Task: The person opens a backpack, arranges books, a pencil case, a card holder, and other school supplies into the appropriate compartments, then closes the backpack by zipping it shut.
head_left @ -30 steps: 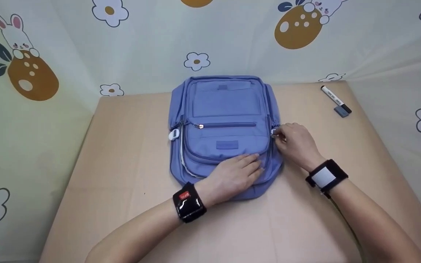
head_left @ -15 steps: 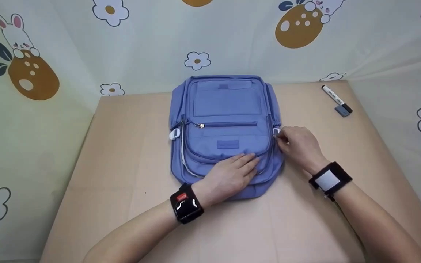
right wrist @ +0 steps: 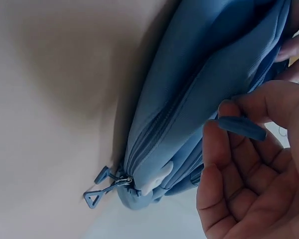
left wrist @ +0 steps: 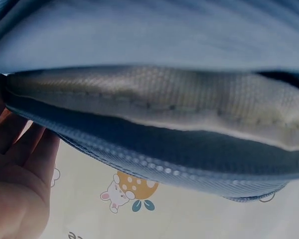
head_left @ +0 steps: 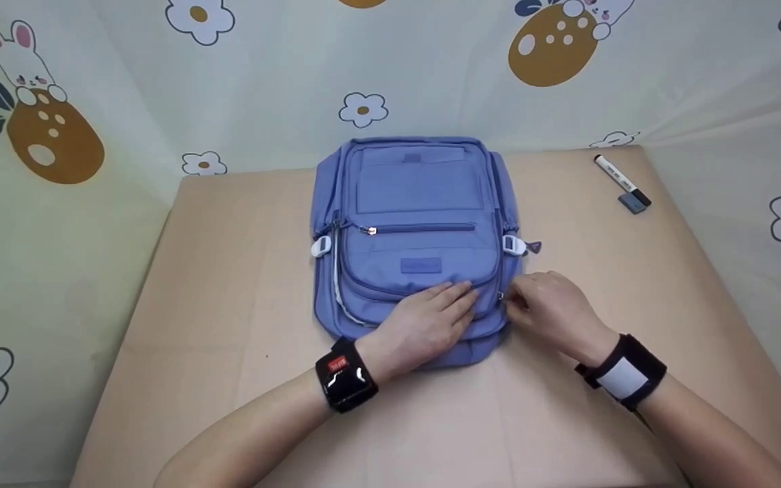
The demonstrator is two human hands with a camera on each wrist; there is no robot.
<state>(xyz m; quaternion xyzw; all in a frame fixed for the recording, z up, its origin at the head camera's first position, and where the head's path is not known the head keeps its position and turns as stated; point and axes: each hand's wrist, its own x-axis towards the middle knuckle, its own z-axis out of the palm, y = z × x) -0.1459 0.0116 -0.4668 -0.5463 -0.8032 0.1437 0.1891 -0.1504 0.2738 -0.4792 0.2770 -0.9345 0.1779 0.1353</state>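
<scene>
A blue backpack (head_left: 419, 186) lies front side up on the table. My left hand (head_left: 424, 329) rests on its lower front pocket with the fingers straight. In the left wrist view, the open pocket shows its pale lining (left wrist: 154, 97) above a zipper edge (left wrist: 154, 167). At the bag's right edge, my right hand (head_left: 556, 312) pinches a blue zipper pull (right wrist: 241, 128) between thumb and curled forefinger. Up the same edge sit a white buckle (head_left: 514, 245) and, beside it, more triangular zipper pulls (right wrist: 93, 198). A second white buckle (head_left: 321, 247) is on the left side.
At the far right corner of the table (head_left: 228, 271), a whiteboard marker (head_left: 617, 177) lies against a small grey block (head_left: 632, 203). A patterned curtain (head_left: 282, 88) stands behind and along both sides.
My right hand has slid down the bag's right edge toward me with the zipper pull, uncovering the white buckle and a triangular pull beside it. The left hand stays on the pocket.
</scene>
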